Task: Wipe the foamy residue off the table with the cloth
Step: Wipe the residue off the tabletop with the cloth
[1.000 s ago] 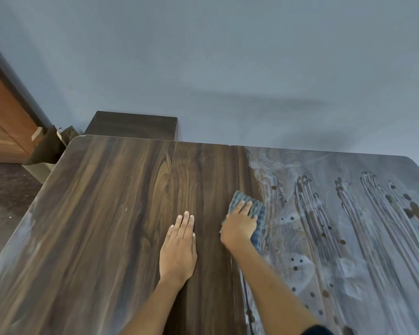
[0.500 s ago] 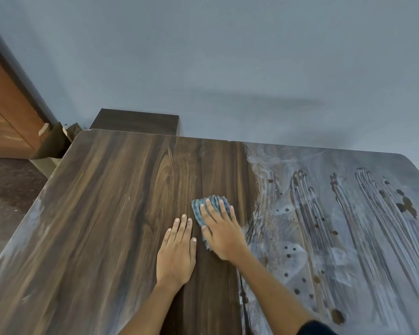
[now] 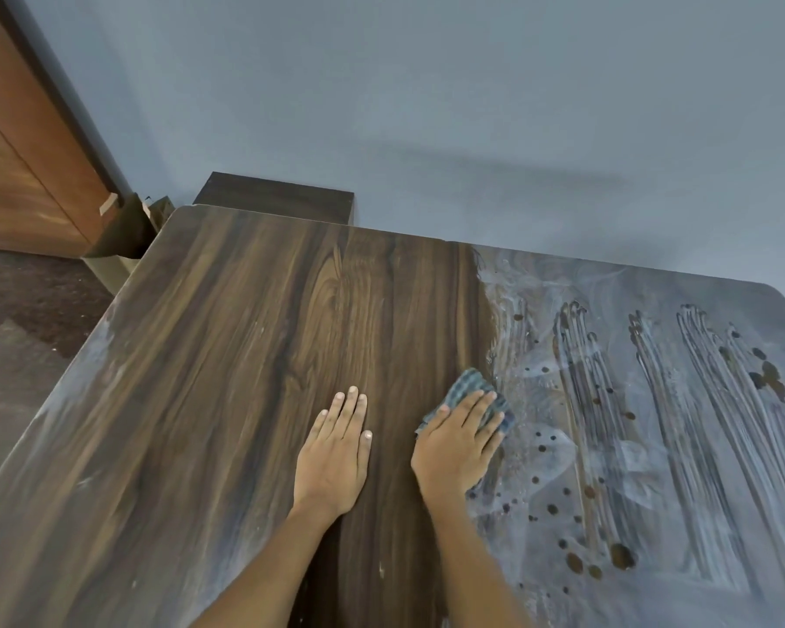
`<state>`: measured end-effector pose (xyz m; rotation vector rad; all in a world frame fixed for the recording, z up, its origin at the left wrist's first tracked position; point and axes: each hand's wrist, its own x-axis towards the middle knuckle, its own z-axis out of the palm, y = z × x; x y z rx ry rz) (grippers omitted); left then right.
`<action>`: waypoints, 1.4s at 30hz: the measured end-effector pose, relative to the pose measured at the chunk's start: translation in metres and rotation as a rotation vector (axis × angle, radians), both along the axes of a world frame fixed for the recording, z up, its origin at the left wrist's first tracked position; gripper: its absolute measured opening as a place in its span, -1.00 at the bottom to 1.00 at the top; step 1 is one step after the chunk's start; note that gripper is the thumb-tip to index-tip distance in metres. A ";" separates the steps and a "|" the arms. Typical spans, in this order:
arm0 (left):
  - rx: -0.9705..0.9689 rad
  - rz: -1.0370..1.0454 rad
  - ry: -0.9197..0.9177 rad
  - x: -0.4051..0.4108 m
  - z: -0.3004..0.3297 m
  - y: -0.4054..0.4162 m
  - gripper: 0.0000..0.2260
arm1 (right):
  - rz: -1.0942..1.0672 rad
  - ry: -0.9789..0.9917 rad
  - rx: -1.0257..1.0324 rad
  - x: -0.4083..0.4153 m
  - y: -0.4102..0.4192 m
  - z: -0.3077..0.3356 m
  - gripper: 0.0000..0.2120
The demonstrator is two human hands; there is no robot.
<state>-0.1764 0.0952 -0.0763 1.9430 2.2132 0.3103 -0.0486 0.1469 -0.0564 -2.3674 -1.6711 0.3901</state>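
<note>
the right hand (image 3: 461, 446) is pressing a folded blue-grey cloth (image 3: 470, 389) flat against the wooden table (image 3: 227, 401), its fingers lying straight and close together over the fabric rather than curling round it. the cloth is sitting about midway between the table's far and near edges, right on the line where bare dark wood is meeting the foamy residue (image 3: 653, 446). that whitish film, streaked with long finger-like tracks and dotted with dark round spots, is covering the table's right side out to the rounded far right corner. the left hand (image 3: 334, 455) is resting palm down on the bare wood just beside the right hand, fingers straight and together, holding nothing. a faint pale haze is showing along the table's left edge.
</note>
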 end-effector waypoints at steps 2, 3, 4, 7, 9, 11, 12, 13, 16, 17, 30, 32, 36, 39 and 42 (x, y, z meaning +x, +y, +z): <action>0.000 0.002 -0.002 0.000 -0.001 -0.004 -0.48 | -0.020 0.017 -0.005 -0.014 -0.020 0.001 -0.45; 0.003 0.004 0.000 0.000 -0.001 -0.006 -0.50 | 0.018 0.019 -0.020 -0.022 -0.030 0.003 -0.46; 0.007 0.006 0.001 0.000 -0.002 -0.008 -0.52 | 0.083 0.008 -0.039 -0.030 -0.038 0.004 -0.46; 0.003 0.009 -0.002 0.000 -0.002 -0.014 -0.53 | 0.338 -0.040 -0.079 -0.035 -0.037 0.005 -0.46; -0.006 0.004 0.000 0.000 -0.002 -0.019 -0.50 | 0.551 -0.117 -0.072 -0.019 -0.019 0.004 -0.47; -0.007 -0.004 0.004 0.000 -0.002 -0.025 -0.49 | 0.763 -0.215 -0.067 0.007 0.007 0.006 -0.49; -0.003 -0.008 0.009 0.000 -0.002 -0.028 -0.49 | 0.823 -0.247 -0.076 0.019 0.019 0.007 -0.50; 0.000 -0.014 0.011 0.000 -0.003 -0.032 -0.50 | 0.816 -0.246 -0.077 0.029 0.026 0.007 -0.49; 0.003 -0.029 0.009 -0.003 -0.004 -0.044 -0.51 | 0.566 -0.193 -0.035 0.058 0.016 0.000 -0.43; 0.005 -0.036 0.014 -0.003 -0.004 -0.047 -0.51 | 0.463 -0.169 -0.021 0.065 0.005 -0.003 -0.43; -0.001 0.005 -0.008 0.001 -0.005 -0.062 -0.47 | 0.426 -0.045 -0.025 -0.017 -0.095 0.001 -0.50; 0.013 0.011 -0.005 0.003 -0.005 -0.064 -0.47 | 0.617 -0.102 -0.063 -0.009 -0.076 0.003 -0.51; 0.032 -0.005 -0.006 0.003 -0.008 -0.075 -0.50 | 0.762 -0.175 -0.055 0.025 -0.030 0.006 -0.52; 0.025 -0.012 -0.006 0.003 -0.009 -0.082 -0.49 | 0.573 -0.168 -0.067 0.059 -0.026 0.004 -0.52; 0.017 -0.010 -0.019 0.003 -0.008 -0.088 -0.49 | 0.382 -0.136 -0.043 0.087 -0.056 -0.003 -0.51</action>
